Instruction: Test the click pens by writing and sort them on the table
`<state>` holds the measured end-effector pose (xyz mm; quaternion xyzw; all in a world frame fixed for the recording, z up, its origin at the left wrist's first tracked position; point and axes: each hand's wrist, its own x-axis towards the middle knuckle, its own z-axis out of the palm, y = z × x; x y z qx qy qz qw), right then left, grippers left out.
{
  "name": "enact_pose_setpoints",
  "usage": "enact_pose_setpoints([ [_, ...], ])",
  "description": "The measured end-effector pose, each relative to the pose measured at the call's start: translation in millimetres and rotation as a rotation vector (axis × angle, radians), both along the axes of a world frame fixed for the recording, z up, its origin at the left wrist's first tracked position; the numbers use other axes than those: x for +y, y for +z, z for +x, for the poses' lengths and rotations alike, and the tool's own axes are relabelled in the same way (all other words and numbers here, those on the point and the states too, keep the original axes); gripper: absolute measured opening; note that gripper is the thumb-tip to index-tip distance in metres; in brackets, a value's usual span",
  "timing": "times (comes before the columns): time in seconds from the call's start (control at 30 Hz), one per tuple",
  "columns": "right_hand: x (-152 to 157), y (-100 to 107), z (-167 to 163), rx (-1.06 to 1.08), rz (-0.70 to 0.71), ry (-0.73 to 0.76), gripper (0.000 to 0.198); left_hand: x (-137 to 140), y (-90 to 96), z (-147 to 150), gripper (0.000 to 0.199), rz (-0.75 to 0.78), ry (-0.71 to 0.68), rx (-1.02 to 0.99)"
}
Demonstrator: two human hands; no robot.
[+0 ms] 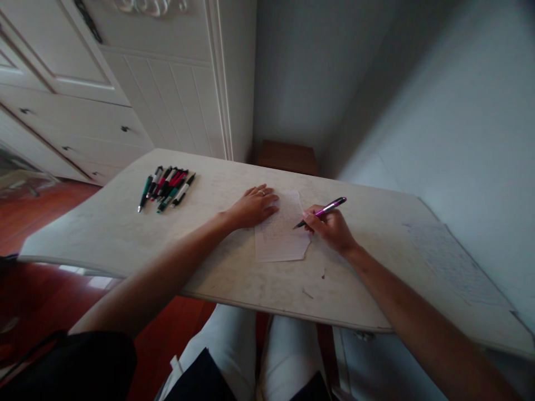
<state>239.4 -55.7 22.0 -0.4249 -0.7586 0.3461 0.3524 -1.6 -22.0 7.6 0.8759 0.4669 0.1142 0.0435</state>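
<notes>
A sheet of paper (280,248) with a torn right edge lies on the white table (225,256), its upper part covered in faint handwriting. My left hand (254,207) rests flat across the sheet's upper left edge, fingers stretched out, a ring on one of them. At the sheet's right edge my right hand (328,225) is closed around a purple and black pen (330,206). The pen slants, with its tip over the middle right part of the paper; whether the tip touches is too small to tell.
Several pens (169,186) lie in a pile at the table's left. A second written sheet (453,262) lies at the right, along the wall (472,139). White cabinets (175,100) stand behind the table, and a brown wooden box-like piece (288,157) sits beyond its far edge.
</notes>
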Motion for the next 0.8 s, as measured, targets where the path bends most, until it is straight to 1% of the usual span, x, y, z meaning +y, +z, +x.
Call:
enact_pose_setpoints([
  [0.1,4.3,-1.1,3.9,0.022,0.006,-0.072,0.048,0.5,-1.5,-0.7,0.043,0.01,0.01,-0.009],
  [0.2,6.4,-1.0,6.3,0.038,0.008,-0.11,0.05,0.6,-1.7,-1.4,0.043,0.015,0.024,-0.012],
  [0.27,5.7,0.2,5.8,0.044,-0.002,-0.082,0.05,0.2,-1.2,-1.6,0.042,0.02,0.028,-0.01],
  [0.33,3.8,1.6,3.7,0.038,-0.014,-0.018,0.047,-0.3,-0.7,-1.3,0.042,0.025,0.03,-0.007],
  [0.4,1.8,2.0,0.8,0.028,-0.019,0.047,0.043,-0.4,-0.8,-1.1,0.042,0.023,0.033,-0.006],
  [0.5,0.5,0.0,-2.0,0.021,-0.007,0.1,0.036,0.1,-2.0,-1.2,0.042,0.023,0.032,-0.011],
  [0.63,1.6,-2.5,-1.3,0.007,0.013,0.109,0.033,1.3,-4.3,-1.7,0.042,0.032,0.034,-0.012],
  [0.8,1.5,-0.4,-0.6,-0.001,0.058,0.091,0.033,2.8,-6.2,-1.7,0.042,0.046,0.024,-0.017],
])
